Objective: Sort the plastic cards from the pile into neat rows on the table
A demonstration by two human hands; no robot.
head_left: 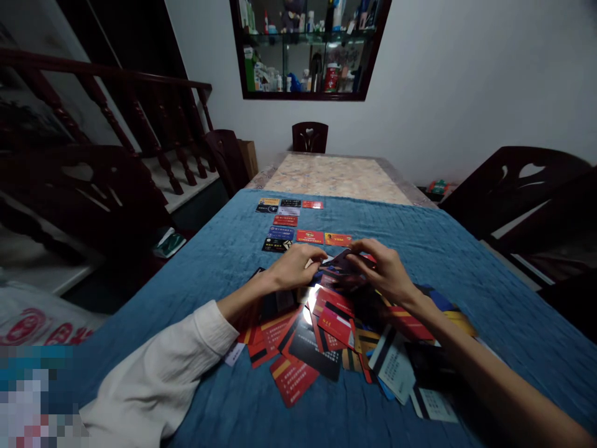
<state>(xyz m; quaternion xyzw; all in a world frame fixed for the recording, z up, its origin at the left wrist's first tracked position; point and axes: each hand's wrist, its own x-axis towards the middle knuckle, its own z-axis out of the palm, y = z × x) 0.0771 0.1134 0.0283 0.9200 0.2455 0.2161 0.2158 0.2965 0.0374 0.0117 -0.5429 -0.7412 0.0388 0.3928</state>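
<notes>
Over the far side of a loose pile of plastic cards, my right hand [385,267] pinches a dark card [342,256] that is tilted and partly blurred. My left hand [296,266] is close by on the left, its thumb and fingers curled together near the card's left end; what they grip is hard to make out. Beneath both hands the pile spreads toward me, with a red card [333,314] on top, a black card [314,348] and a pale green card [394,364]. Beyond my hands lie laid-out cards, including a blue card [281,233] and a red card [310,237].
A blue cloth [200,261] covers the near part of the table, whose patterned top [336,174] shows at the far end. Dark wooden chairs [310,137] stand around it. A white plastic bag [41,314] is at the left, near a stair railing [107,71].
</notes>
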